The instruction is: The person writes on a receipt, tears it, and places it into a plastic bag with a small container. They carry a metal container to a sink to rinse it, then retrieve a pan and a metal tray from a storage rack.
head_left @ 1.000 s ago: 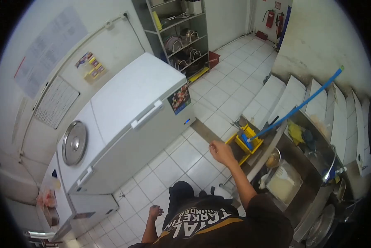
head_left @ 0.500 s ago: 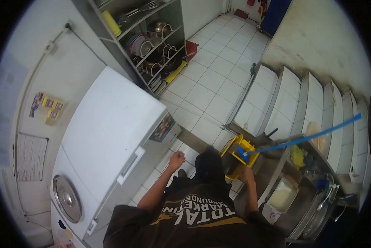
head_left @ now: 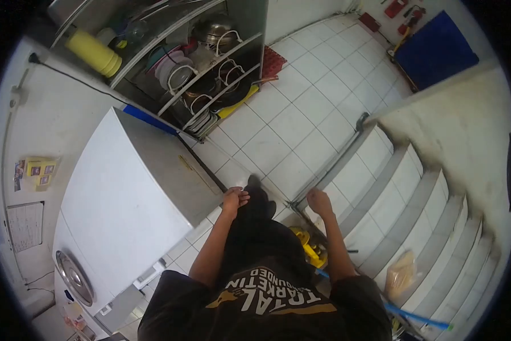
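Over the dark trousers and beside the white chest freezer (head_left: 119,187), my left hand (head_left: 235,200) is loosely curled, its fingers slightly apart and nothing visible in them. My right hand (head_left: 319,202) is closed in a fist near the lower corner of the tiled steps, with no object showing in it. Below and left of the right forearm, a yellow mop bucket (head_left: 311,250) is partly hidden by my body. A blue mop handle (head_left: 417,316) passes behind my right arm toward the lower right.
Ahead is a tiled floor (head_left: 301,108). A metal shelf holds pots (head_left: 215,33) and yellow containers (head_left: 91,52). A red crate (head_left: 273,61) stands beside it. Tiled steps (head_left: 403,199) rise at the right, bearing a bagged item (head_left: 401,274). A blue panel (head_left: 434,51) stands farther back.
The view has moved forward past the yellow bucket, which now lies lower. My right hand has left the bucket area and moved forward. The shelf looks nearer, and the sink has dropped mostly from view.
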The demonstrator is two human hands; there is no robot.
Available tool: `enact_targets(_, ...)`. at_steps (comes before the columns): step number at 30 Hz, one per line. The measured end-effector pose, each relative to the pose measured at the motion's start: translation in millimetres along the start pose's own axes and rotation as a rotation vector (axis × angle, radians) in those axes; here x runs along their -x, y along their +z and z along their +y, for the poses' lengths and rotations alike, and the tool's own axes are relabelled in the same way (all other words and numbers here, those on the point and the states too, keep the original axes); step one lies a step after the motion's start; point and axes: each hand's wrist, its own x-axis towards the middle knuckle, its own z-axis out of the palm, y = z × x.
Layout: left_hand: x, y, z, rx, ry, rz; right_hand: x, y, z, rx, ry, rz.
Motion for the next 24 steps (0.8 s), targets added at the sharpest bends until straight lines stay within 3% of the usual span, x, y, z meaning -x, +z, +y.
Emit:
enact_targets(2, -47, 13, 23, 0.058, 0.014, 0.03, -84, -5, -13, -0.062, 0.016, -0.058)
enact_targets(5, -117, 45, 72, 0.111, 0.003, 0.098, -188, 7, -22, -0.089, -0.092, 0.016)
enact_targets(8, -240, 53, 95, 0.152, 0.045, 0.098, -279, 36, -9, -0.151, -0.058, -0.083)
enact_targets(10, -296, 69, 122, 0.15, 0.21, 0.116, -338, 64, 1, -0.104, 0.012, -0.194)
enact_targets(13, -411, 78, 153, 0.228, 0.156, 0.195, -433, 94, 4, -0.061, 0.006, -0.235)
enact_targets(15, -481, 85, 171, 0.165, 0.23, 0.234, -504, 123, 3, 0.001, -0.025, -0.245)
enact_targets(18, -587, 76, 172, -0.065, 0.456, 0.287, -610, 182, 4, -0.06, -0.109, -0.135)
enact_targets(20, -631, 78, 186, -0.173, 0.448, 0.338, -684, 229, 7, -0.047, -0.219, -0.073)
enact_targets(24, -684, 84, 205, 0.047, 0.492, 0.353, -774, 298, -11, 0.056, -0.348, 0.126)
